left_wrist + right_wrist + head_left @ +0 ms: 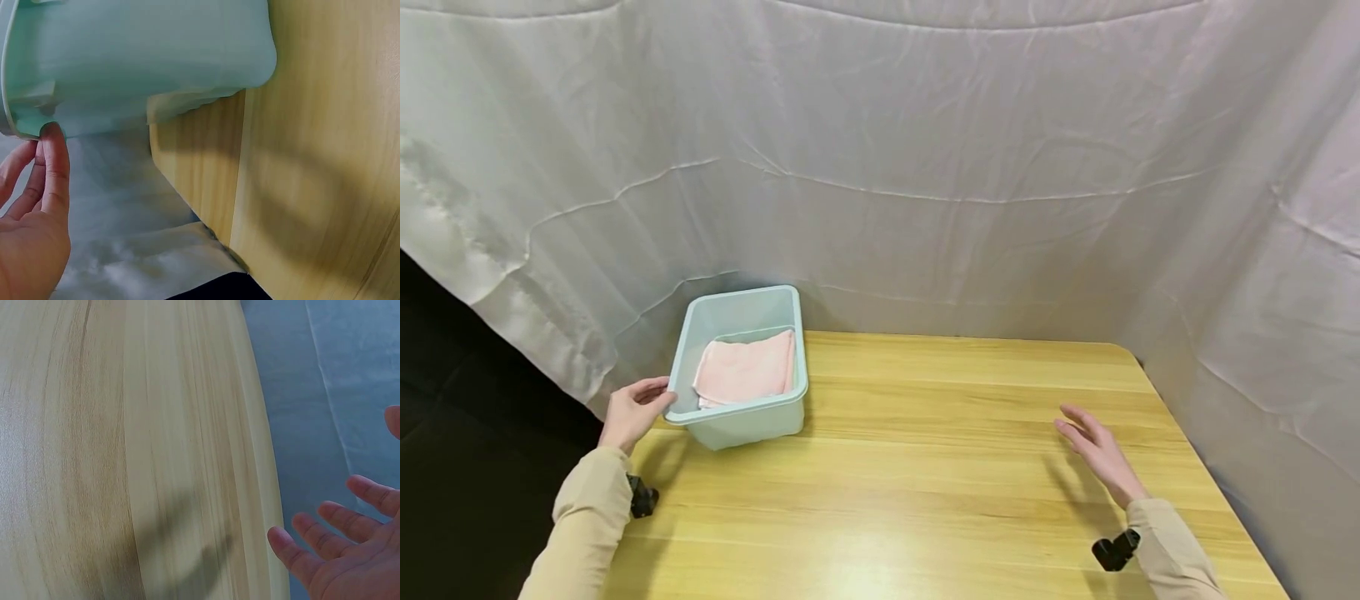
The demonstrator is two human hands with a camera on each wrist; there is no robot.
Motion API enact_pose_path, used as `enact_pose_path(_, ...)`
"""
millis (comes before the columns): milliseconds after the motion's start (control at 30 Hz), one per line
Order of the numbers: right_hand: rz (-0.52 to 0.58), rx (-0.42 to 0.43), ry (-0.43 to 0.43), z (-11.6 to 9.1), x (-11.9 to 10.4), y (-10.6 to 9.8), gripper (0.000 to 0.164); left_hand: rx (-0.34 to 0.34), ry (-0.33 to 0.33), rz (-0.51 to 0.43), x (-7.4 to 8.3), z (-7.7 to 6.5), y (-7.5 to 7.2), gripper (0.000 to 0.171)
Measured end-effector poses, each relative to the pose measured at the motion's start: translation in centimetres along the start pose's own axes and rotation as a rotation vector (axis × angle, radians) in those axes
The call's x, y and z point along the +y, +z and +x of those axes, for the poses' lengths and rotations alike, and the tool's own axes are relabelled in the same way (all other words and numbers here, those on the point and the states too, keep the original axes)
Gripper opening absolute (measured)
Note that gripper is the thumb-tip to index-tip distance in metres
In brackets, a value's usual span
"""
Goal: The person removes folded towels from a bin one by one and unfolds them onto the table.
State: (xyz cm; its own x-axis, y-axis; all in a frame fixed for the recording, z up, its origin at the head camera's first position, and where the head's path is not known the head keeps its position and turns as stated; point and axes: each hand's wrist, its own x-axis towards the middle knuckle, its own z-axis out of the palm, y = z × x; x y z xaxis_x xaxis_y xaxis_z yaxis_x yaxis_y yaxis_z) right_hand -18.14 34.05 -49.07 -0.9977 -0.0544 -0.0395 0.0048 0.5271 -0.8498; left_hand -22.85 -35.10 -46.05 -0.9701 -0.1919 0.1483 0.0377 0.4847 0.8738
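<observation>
A pale blue-green plastic bin (747,425) stands at the back left of the wooden table, with a folded pink cloth (745,369) lying inside. My left hand (631,410) pinches the bin's rim at its near left corner, thumb at the top edge. In the left wrist view, fingertips (53,132) of that hand sit just under the rim, against the outer wall. Over the right side of the table hovers my right hand (1099,454), fingers loosely spread and holding nothing. The right wrist view shows its palm and spread fingers (340,519).
The wooden table (925,467) has a rounded back right corner. A light grey curtain (955,167) hangs behind it and along both sides. Dark fabric (467,433) lies beyond the left edge. Small black cameras are worn on both wrists.
</observation>
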Motion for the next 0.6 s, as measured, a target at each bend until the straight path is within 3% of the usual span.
enact_pose_path(233,0.009,-0.006,-0.005,0.0,0.0,0.2,0.067,0.001,-0.004,-0.038,0.7,-0.9,0.8,0.044)
enact_pose_path(600,0.019,-0.005,0.005,0.1,-0.3,0.3,0.067,-0.051,-0.016,-0.056,1.7,-1.8,2.1,0.044)
